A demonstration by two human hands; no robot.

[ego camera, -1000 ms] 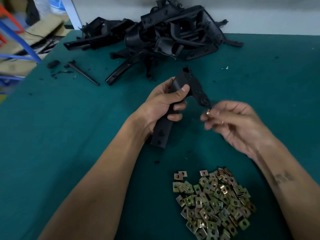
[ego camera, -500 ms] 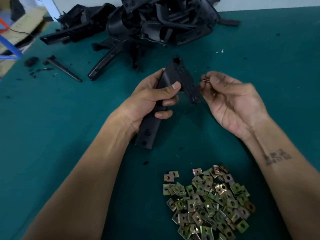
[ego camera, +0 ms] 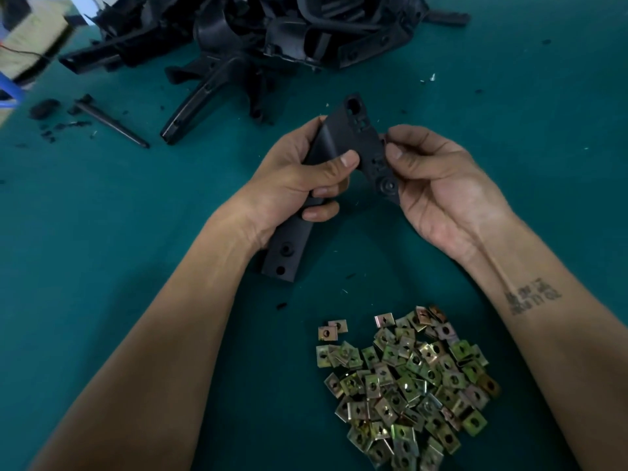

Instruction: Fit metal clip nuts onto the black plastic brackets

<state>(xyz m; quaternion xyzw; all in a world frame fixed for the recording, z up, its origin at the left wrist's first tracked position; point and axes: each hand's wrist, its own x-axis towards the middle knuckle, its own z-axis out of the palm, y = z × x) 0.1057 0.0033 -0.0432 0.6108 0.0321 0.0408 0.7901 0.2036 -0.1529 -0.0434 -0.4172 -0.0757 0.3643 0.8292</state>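
Observation:
My left hand (ego camera: 299, 178) grips a long black plastic bracket (ego camera: 343, 137) around its middle, above the green table. The bracket's lower end with two holes (ego camera: 283, 258) sticks out below my palm. My right hand (ego camera: 438, 185) is palm up at the bracket's right edge, thumb and fingertips pinching there. A clip nut between those fingers is hidden from view. A heap of yellowish metal clip nuts (ego camera: 404, 385) lies on the table near me, between my forearms.
A pile of black plastic brackets (ego camera: 258, 32) fills the far side of the green table (ego camera: 102, 232). A thin black rod (ego camera: 112, 122) and black scraps lie at far left. A cardboard box (ego camera: 30, 39) sits past the table's left corner.
My right hand turned palm up and closed in on the bracket's right edge with the clip nut, which now is out of sight. The view tilted down and forward.

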